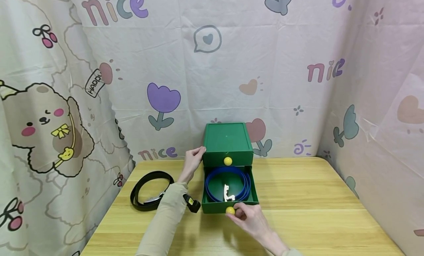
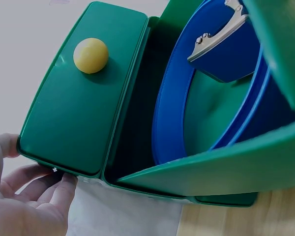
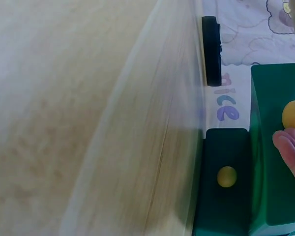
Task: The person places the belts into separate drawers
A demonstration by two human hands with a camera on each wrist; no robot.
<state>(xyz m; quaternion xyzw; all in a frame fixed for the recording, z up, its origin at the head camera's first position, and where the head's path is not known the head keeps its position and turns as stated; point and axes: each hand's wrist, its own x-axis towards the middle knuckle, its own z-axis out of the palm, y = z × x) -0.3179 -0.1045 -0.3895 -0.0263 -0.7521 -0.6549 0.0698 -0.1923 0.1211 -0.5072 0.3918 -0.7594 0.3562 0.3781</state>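
A green drawer box (image 1: 228, 136) with round yellow knobs stands at the back of the table. Its top drawer (image 2: 83, 108) is closed, and the drawer below it (image 1: 207, 208) is pulled out. Inside lies a coiled blue belt (image 1: 243, 193) with a shiny metal buckle (image 2: 221, 37). My left hand (image 1: 193, 162) holds the box by its upper left corner, thumb on top and fingers against the side. The pulled-out drawer's yellow knob (image 1: 230, 210) is pinched by my right hand (image 1: 250, 219). That hand is mostly cut off in the right wrist view.
Left of the box, a coiled black belt (image 1: 137, 189) with a silver buckle lies on the wooden table (image 1: 308, 212), partly behind the left sleeve. Beneath the pulled-out drawer, a closed bottom drawer (image 3: 226, 152) shows its own knob. Printed curtains (image 1: 212, 72) surround the table's back and sides.
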